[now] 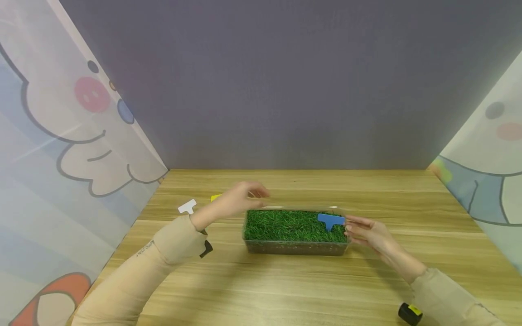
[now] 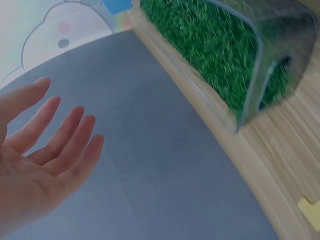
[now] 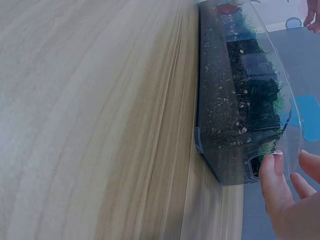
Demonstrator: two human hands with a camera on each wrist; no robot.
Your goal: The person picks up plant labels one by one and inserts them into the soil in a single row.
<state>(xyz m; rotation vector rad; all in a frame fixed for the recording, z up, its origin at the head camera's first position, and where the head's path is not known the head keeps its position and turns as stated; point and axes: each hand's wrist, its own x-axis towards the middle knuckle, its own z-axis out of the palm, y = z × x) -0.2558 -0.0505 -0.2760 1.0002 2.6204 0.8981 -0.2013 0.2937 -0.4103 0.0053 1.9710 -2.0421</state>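
Note:
A clear plastic bin point(image 1: 295, 248) of dark soil, topped with green grass point(image 1: 285, 225), stands on the wooden table. A blue T-shaped plant label point(image 1: 331, 220) stands upright in the grass near the right end. My right hand point(image 1: 373, 233) pinches the bin's right end wall, with a digit at the handle cutout point(image 3: 256, 164) in the right wrist view. Above the bin's back left corner hovers my left hand point(image 1: 240, 198), holding nothing, its fingers loosely bent and spread. In the left wrist view, the left palm and fingers point(image 2: 75, 145) show apart from the bin.
Left of the bin lie a white T-shaped label point(image 1: 187, 206) and a yellow label point(image 1: 215, 197), the latter partly hidden by the left hand. A grey panel point(image 1: 285, 90) rises behind the table point(image 1: 261, 290). Cartoon-printed walls point(image 1: 53, 136) flank both sides.

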